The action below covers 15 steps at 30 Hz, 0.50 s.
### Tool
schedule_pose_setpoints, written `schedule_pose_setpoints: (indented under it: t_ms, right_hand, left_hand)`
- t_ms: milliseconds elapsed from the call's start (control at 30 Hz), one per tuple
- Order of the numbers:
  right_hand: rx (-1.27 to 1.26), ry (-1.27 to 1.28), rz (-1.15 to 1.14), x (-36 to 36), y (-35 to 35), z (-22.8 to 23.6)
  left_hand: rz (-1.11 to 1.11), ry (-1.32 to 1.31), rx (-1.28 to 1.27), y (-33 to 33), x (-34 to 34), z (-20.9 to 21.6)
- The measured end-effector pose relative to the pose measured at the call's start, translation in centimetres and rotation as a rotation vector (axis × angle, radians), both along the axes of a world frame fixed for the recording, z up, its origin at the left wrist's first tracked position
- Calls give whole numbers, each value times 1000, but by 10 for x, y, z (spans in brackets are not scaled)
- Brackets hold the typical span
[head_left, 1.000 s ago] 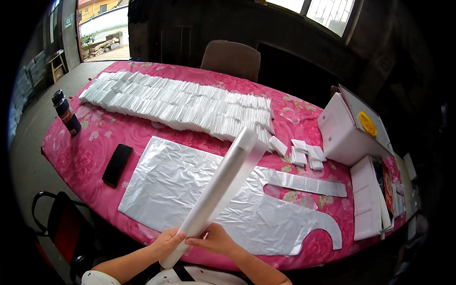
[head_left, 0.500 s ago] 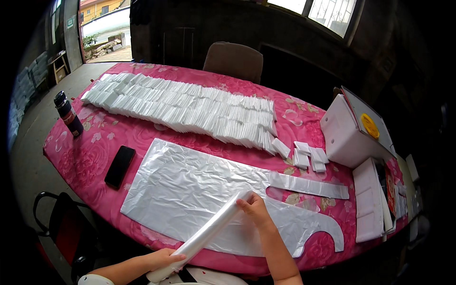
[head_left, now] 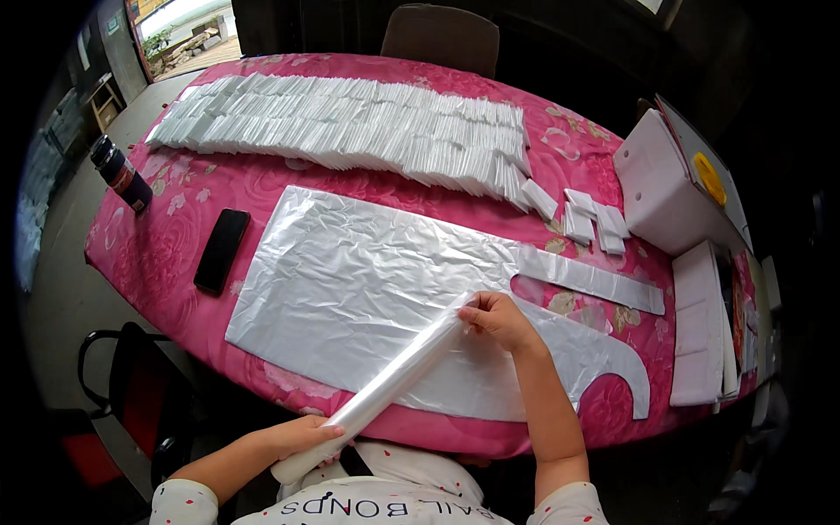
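My left hand (head_left: 304, 435) closes round the lower end of a long, narrow, folded strip of shiny clear-white plastic film (head_left: 394, 374), close to my lap. At its upper end my right hand (head_left: 497, 320) pinches the film between thumb and fingers. The strip slants from lower left to upper right, above the near part of a silvery-white plastic apron (head_left: 350, 271). That apron lies spread and creased on the table, its curved strap ends pointing right. Whether the strip touches the apron, I cannot tell.
Rows of folded white plastic packets (head_left: 341, 122) line the far side of the pink floral tablecloth (head_left: 175, 254). Several loose packets (head_left: 595, 220) lie near a white foam box (head_left: 658, 175). A black phone (head_left: 221, 250) and dark bottle (head_left: 122, 175) are at left.
The view has tilted downward, so the table sits higher in it and my shirt shows. Both hands keep their grip on the strip, which holds nearly the same slant over the apron.
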State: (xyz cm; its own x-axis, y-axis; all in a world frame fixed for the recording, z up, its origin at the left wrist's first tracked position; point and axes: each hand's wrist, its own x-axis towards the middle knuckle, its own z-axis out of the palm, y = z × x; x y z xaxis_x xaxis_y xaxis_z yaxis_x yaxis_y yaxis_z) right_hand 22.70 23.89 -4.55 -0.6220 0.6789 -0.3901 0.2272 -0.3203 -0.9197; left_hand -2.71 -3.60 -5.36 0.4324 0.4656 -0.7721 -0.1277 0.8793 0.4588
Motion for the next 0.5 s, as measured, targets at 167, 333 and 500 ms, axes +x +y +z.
schedule_pose_setpoints:
  t_ms: [167,333,500]
  right_hand:
    - [111,-33,-105,5,7,-11]
    - [436,-295,-386,61,62,-26]
    - [626,-597,-643,176,130,-33]
  left_hand:
    - [19,-6,-8,-1,4,1]
    - [-55,-11,-18,-6,-4,7]
    - [-246,31,-33,-13,-23,20]
